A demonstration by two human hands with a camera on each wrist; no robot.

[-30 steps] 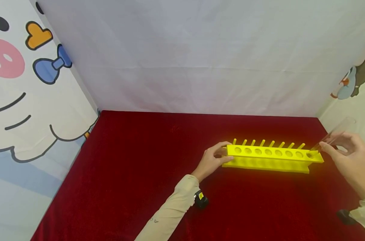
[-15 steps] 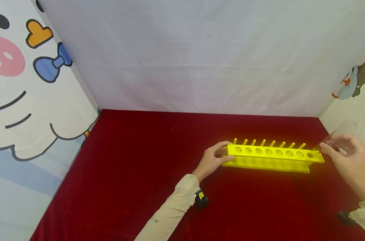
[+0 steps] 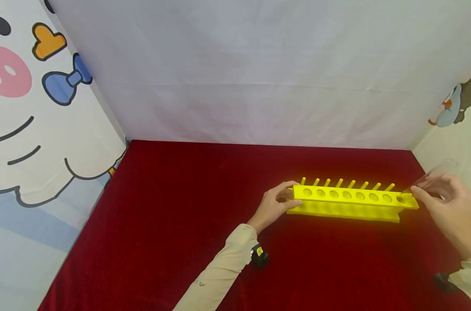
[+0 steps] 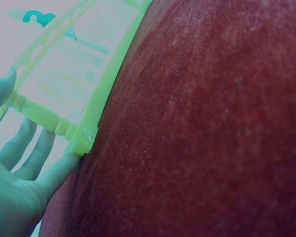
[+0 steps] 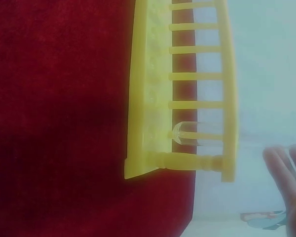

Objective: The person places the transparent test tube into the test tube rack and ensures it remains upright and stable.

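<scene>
A yellow test tube rack (image 3: pixel 346 196) stands on the red cloth, with a row of holes along its top and pegs behind. At its left end my left hand (image 3: pixel 272 207) grips it; the left wrist view shows the fingers (image 4: pixel 34 158) against the end post. My right hand (image 3: pixel 449 207) pinches a clear test tube (image 3: pixel 437 172) that slants through the rightmost hole. In the right wrist view the rounded bottom of the test tube (image 5: pixel 187 134) is below the top plate, just short of the base plate. Glare blurs its upper part there.
Red cloth (image 3: pixel 173 224) covers the table. A pale curtain (image 3: pixel 239 77) hangs behind it, and panels with cartoon prints stand at the left (image 3: pixel 52 155) and right.
The test tube has slid a little lower into the rightmost hole, with my right hand following slightly to the left. My left hand and the rack stay put.
</scene>
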